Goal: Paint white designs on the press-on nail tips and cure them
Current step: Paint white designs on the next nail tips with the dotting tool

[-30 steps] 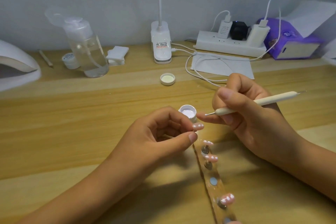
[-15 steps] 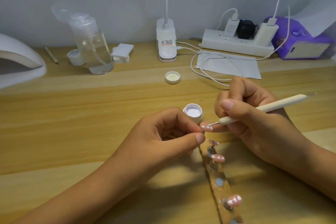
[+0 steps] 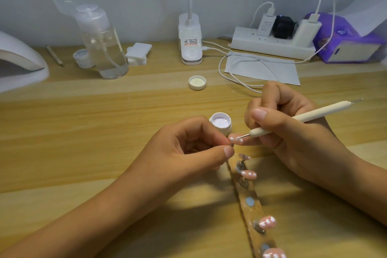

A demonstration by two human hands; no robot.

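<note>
my left forearm comes in from the lower left corner and runs up toward the middle of my view. my left hand (image 3: 188, 148) is turned on its side, palm facing right, fingers curled in, with thumb and forefinger pinching a nail tip (image 3: 235, 139) from below. my right forearm enters from the right edge. my right hand (image 3: 293, 132) grips a pen (image 3: 314, 114) as for writing: thumb on top, forefinger bent high, one lower finger stretched left beneath the nail tip. the fingertips of both hands sit just beside each other.
</note>
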